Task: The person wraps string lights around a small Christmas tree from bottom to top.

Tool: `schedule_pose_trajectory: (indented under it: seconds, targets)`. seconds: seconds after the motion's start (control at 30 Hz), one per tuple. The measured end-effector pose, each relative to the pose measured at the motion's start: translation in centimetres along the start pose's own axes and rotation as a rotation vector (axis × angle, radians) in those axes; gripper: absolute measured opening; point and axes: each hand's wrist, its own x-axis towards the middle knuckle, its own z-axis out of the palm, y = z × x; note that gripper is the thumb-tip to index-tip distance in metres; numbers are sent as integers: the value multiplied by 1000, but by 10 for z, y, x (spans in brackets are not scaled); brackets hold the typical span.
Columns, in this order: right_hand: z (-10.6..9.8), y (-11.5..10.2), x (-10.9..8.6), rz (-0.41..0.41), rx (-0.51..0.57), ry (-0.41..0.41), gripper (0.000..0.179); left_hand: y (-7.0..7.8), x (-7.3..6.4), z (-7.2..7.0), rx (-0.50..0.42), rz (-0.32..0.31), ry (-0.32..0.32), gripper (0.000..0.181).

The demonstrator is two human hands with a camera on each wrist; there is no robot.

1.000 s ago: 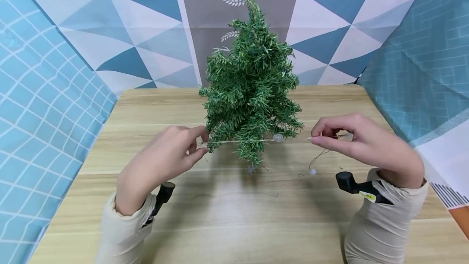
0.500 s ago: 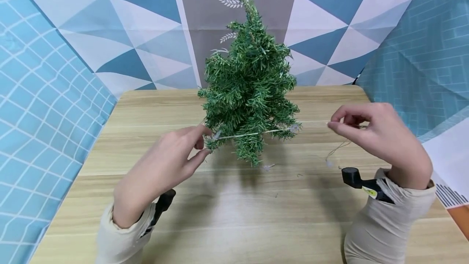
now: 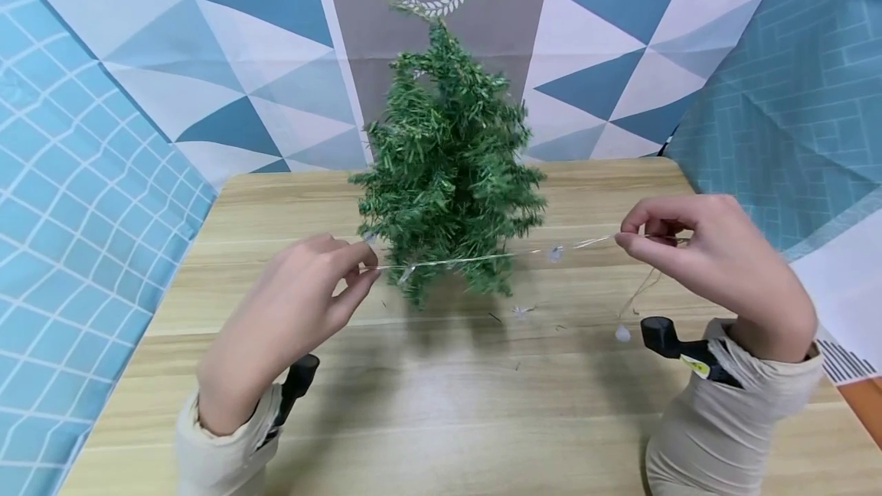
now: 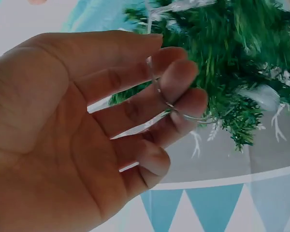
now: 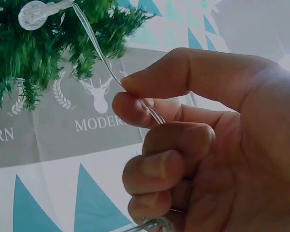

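Note:
A small artificial Christmas tree (image 3: 448, 167) stands in the middle of the head view, its tip leaning left. Across the front of its lower branches runs a string of fairy lights (image 3: 475, 258) on thin clear wire, nearly straight. My left hand (image 3: 296, 305) pinches the wire between thumb and forefinger at the tree's left side. Out to the right, my right hand (image 3: 717, 266) pinches the other end of this stretch, its remaining fingers curled. A round clear bulb (image 5: 33, 15) shows close to the branches in the right wrist view. Below the right hand dangles a loose length with a bulb (image 3: 622, 333).
The wooden table (image 3: 427, 419) carries a few tiny fallen needles, and another bulb (image 3: 520, 312) shows in front of the tree. Behind stands a patterned cloth backdrop (image 3: 262, 60), with blue tiled sheets (image 3: 89, 197) along the sides.
My right hand has shifted right and slightly away, with the dangling bulb following. The left hand has moved a little left. The tree has tilted left, and the wire now spans both hands.

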Motion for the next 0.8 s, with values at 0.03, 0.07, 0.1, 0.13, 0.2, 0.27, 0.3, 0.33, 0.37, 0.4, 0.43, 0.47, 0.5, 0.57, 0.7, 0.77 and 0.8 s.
schedule_pose_trajectory:
  seconds: [0.03, 0.07, 0.1, 0.13, 0.2, 0.27, 0.3, 0.33, 0.37, 0.4, 0.43, 0.47, 0.5, 0.57, 0.7, 0.77, 0.8]
  targets:
    - [1, 0, 1, -11, -4, -10, 29, 1, -1, -1, 0, 4, -4, 8]
    - [1, 0, 1, -20, -7, -20, 30, 2, -2, -2, -1, 5, -15, 9]
    - [2, 0, 2, -29, -6, -29, 30, 3, -2, -2, 2, 7, -28, 9]
    - [2, 1, 2, -37, -7, -37, 29, 5, -2, -3, 2, 11, -47, 10]
    - [2, 2, 2, -45, -4, -44, 29, 8, -2, -2, -8, 18, -92, 12]
    - [2, 6, 1, -24, -7, -41, 28, 11, -2, 0, -20, 24, -126, 13]
    - [2, 7, 1, -11, -14, -39, 27, 13, -2, 1, -23, 31, -134, 13]
    - [2, 8, 0, 10, -25, -33, 27, 13, -1, 3, -30, 40, -141, 14]
    - [2, 10, -1, 35, -40, -27, 25, 13, -1, 5, -34, 52, -140, 13]
    - [2, 11, -2, 60, -58, -22, 23, 13, 0, 7, -34, 66, -134, 13]
    - [3, 12, -2, 86, -78, -17, 21, 12, 1, 9, -36, 76, -126, 13]
    - [3, 13, -2, 109, -95, -13, 19, 12, 2, 11, -38, 88, -117, 13]
    - [4, 14, -2, 128, -113, -10, 17, 11, 4, 13, -39, 101, -106, 12]
    - [6, 17, -1, 168, -135, -11, 14, 10, 6, 18, -48, 127, -83, 11]
    - [10, 25, 3, 247, -141, -18, 13, 9, 11, 24, -60, 188, -36, 5]
    - [12, 30, 6, 292, -132, -28, 14, 9, 13, 27, -66, 228, -10, 3]
    - [13, 33, 6, 315, -128, -33, 14, 10, 13, 28, -67, 251, 4, 5]
